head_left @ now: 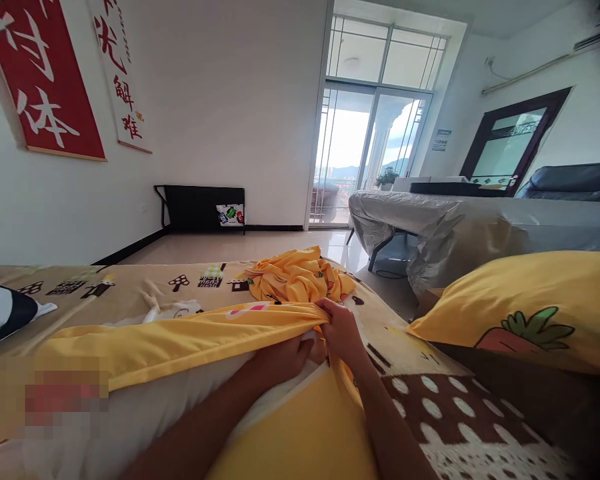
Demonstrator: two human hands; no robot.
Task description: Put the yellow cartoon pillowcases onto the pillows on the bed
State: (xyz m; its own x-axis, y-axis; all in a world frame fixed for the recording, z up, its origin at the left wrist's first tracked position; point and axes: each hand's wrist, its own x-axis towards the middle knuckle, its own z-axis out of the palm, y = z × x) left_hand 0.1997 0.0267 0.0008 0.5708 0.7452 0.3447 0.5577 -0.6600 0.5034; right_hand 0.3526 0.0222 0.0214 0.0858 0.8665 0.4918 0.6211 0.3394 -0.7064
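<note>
A yellow cover (190, 339) with a hemmed edge stretches in front of me, open over a soft white insert (180, 393). My right hand (339, 328) is closed on the gathered edge of the cover at its far right end. Just beside it, below the hem, my left hand (297, 353) reaches inside the opening, its fingers curled around what looks like a corner of the white insert. Part of that grip is hidden. Behind both hands lies a crumpled heap of yellow printed cloth (293, 277).
A patterned beige and brown blanket (430, 400) lies beneath everything. To the right is a yellow pillow (540, 300) with a carrot print. Beyond it stands a plastic-covered table (430, 220). A black folded panel (195, 208) leans against the back wall near a sliding glass door (370, 147).
</note>
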